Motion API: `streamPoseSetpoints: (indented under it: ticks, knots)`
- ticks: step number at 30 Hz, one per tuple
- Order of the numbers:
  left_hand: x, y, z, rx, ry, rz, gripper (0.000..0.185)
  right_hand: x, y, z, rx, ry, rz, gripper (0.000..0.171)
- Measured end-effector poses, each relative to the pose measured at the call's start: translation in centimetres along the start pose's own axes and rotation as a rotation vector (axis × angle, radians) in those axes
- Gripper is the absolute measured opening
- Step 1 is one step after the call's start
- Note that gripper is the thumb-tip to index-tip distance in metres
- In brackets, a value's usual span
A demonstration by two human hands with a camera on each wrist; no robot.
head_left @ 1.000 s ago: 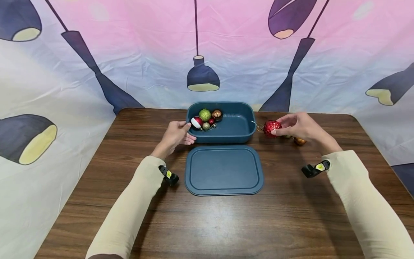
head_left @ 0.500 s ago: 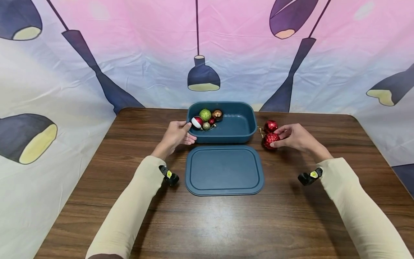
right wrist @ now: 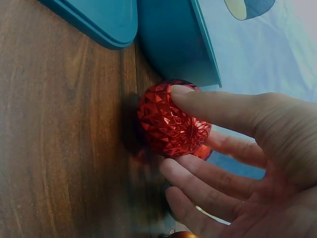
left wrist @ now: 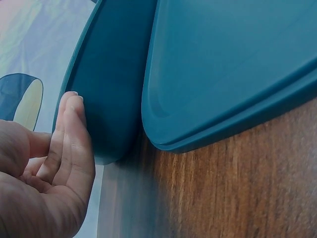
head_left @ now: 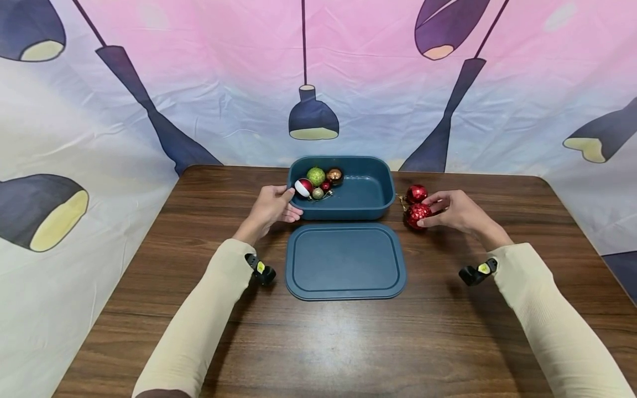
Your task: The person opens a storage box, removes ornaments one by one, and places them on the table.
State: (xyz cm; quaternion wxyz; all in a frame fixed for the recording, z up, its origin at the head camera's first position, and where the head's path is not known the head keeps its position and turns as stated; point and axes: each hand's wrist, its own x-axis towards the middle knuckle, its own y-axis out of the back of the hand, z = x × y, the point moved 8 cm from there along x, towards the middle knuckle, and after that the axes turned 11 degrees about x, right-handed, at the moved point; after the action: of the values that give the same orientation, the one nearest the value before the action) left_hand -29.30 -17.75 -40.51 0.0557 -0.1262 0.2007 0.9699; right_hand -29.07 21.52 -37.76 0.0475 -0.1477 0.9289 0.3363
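Pinching the faceted red bauble (head_left: 418, 215) on the worktop (head_left: 348, 342), right hand (head_left: 455, 211) sits just right of the bin (head_left: 368, 213), left hand (head_left: 271, 205) flat-fingered against its left wall.

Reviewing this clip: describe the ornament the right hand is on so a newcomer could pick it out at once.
Start at the teal bin at the far middle of the wooden table; just right of it lie two red baubles. The one meant is the faceted red bauble, nearer the camera, pinched by the right hand. Its diamond-cut surface sets it apart from the smooth red bauble behind it.
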Motion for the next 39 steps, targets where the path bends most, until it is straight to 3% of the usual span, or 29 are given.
streamPoseSetpoints:
  ticks: [23,32,39]
  knots:
    - [0.1,0.0,-0.1,-0.010,-0.002,0.000,0.055,0.1,2.4,-2.6,-0.025,-0.014,-0.002,0.056]
    - [0.1,0.1,-0.1,-0.008,-0.002,0.007,0.054,1.0,1.9,-5.9,-0.022,0.032,-0.017,0.055]
    - [0.1,0.1,0.0,-0.008,-0.004,0.001,0.054,2.2,0.5,-8.9,0.044,0.051,-0.029,0.047]
